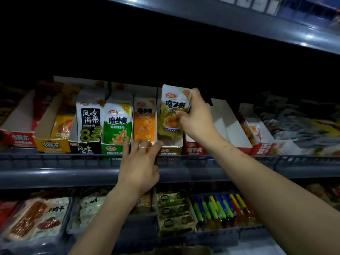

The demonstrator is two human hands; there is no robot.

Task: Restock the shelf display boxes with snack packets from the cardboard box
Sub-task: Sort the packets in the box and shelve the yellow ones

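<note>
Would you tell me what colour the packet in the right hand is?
Olive green with a white top, seen in the head view.

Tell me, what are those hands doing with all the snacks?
A person is filling up snack boxes on a shop shelf. The right hand holds an olive-green snack packet upright over the olive-green display box, which looks nearly empty. The left hand touches the front of the boxes, by the orange display box. The packet isn't fully in yet.

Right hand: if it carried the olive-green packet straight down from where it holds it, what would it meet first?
Probably the olive-green display box directly below. The right hand pinches the olive-green packet, whose bottom edge hangs over that box's opening. Depth is unclear, though.
</note>
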